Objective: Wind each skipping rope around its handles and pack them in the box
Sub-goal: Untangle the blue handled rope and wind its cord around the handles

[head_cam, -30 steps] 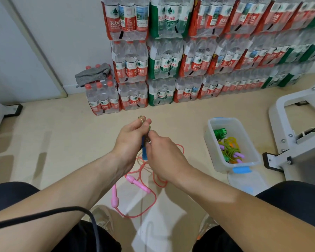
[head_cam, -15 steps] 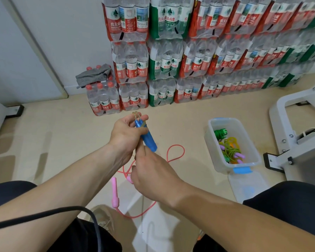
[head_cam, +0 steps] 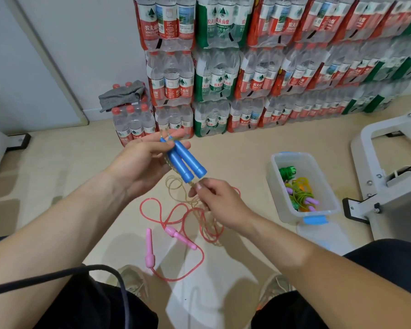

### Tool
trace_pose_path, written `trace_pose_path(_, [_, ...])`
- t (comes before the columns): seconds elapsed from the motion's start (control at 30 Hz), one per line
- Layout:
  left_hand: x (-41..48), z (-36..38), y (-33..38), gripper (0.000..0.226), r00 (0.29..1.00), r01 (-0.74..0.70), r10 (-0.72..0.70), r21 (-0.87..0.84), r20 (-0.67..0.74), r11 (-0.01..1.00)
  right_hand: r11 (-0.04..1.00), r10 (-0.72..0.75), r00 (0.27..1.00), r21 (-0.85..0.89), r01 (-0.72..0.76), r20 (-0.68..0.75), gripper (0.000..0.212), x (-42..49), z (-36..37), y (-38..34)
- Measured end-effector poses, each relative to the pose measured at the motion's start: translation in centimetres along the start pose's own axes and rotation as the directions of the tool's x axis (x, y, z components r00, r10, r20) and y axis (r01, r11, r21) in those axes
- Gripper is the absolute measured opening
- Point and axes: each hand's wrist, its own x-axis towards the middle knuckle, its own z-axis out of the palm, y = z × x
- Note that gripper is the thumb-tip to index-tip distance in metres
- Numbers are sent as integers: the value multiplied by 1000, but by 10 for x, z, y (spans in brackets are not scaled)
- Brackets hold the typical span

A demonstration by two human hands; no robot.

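The left hand [head_cam: 138,162] is gripping two blue handles [head_cam: 188,163]; the right hand [head_cam: 220,201] is pinching their clear rope [head_cam: 167,184]. Stacked bottle packs [head_cam: 217,74] are showing "农夫山泉" labels.

A storeroom: shrink-wrapped bottled-water packs [head_cam: 252,67] stacked high against the wall [head_cam: 81,43] on bare floor [head_cam: 57,162].

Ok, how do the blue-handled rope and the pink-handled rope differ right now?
The blue-handled rope is held up, its handles gripped side by side by the left hand, its cord pinched by the right hand; the pink-handled rope lies untouched on the floor. Blue's handles are together; pink's lie apart. Blue's cord is pale, pink's red. Neither is wound or in the box.
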Motion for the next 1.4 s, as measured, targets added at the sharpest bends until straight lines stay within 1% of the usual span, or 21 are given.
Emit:
trace_pose_path(0.07, [-6, 2, -3, 35, 996, 51, -52, 17, 72, 999, 1000, 30, 999, -5, -30, 19, 24, 6, -13, 0])
trace_pose_path(0.13, [-11, 4, -6, 35, 985, 97, -106, 70, 137, 993, 998, 57, 998, 38, -57, -11, 20, 11, -24, -2])
trace_pose_path(0.23, [-13, 6, -9, 39, 979, 88, -125, 218, 162, 972, 974, 120, 988, 204, -99, -95, 24, 16, -38, -12])
trace_pose_path(0.3, [-13, 8, -13, 34, 976, 55, -115, 302, 185, 952, 928, 146, 986, 358, -108, -80, 24, 16, -41, -19])
trace_pose_path(0.37, [-13, 10, -19, 22, 974, 31, -108, 352, 200, 935, 893, 159, 986, 433, -122, -49, 21, 14, -39, -25])
trace_pose_path(0.47, [-12, 11, -24, 23, 971, 21, -107, 368, 215, 930, 905, 140, 990, 409, -119, -21, 16, 12, -38, -31])
trace_pose_path(0.57, [-12, 9, -24, 23, 966, 17, -114, 387, 230, 922, 897, 116, 990, 418, -141, 86, 23, 10, -45, -34])
trace_pose_path(0.63, [-12, 10, -23, 22, 961, 18, -115, 359, 252, 933, 904, 87, 987, 404, -136, 137, 21, 10, -48, -36])
trace_pose_path(0.77, [-13, 11, -20, 21, 955, 39, -132, 331, 264, 943, 933, 52, 991, 349, -91, 120, 14, 9, -49, -36])
trace_pose_path(0.87, [-14, 16, -23, 20, 966, 22, -109, 350, 233, 937, 922, 44, 991, 376, -90, 130, 11, 10, -47, -33])
trace_pose_path(0.93, [-16, 21, -28, 22, 980, -3, -70, 364, 188, 932, 927, 38, 994, 367, -74, 104, 15, 12, -44, -33])
trace_pose_path(1.0, [-15, 26, -34, 20, 992, -4, -39, 343, 116, 939, 951, 33, 997, 304, -51, 64, 25, 14, -42, -33])
trace_pose_path(1.07, [-16, 30, -39, 14, 998, 5, -24, 309, 58, 951, 975, 23, 999, 220, -33, 49, 29, 16, -40, -31])
trace_pose_path(1.13, [-17, 33, -43, 12, 1000, 9, -15, 301, 19, 954, 988, 8, 999, 155, -15, 46, 30, 17, -37, -29])
trace_pose_path(1.2, [-17, 34, -47, 13, 1000, 20, -14, 304, -23, 953, 991, 10, 1000, 130, -14, 28, 25, 19, -34, -26])
trace_pose_path(1.27, [-16, 34, -52, 12, 997, 11, 12, 314, -70, 949, 990, 14, 1000, 139, -16, 13, 19, 19, -32, -25])
trace_pose_path(1.4, [-15, 33, -59, 20, 985, -55, 115, 401, -128, 915, 973, 44, 998, 223, -53, 44, 26, 22, -32, -23])
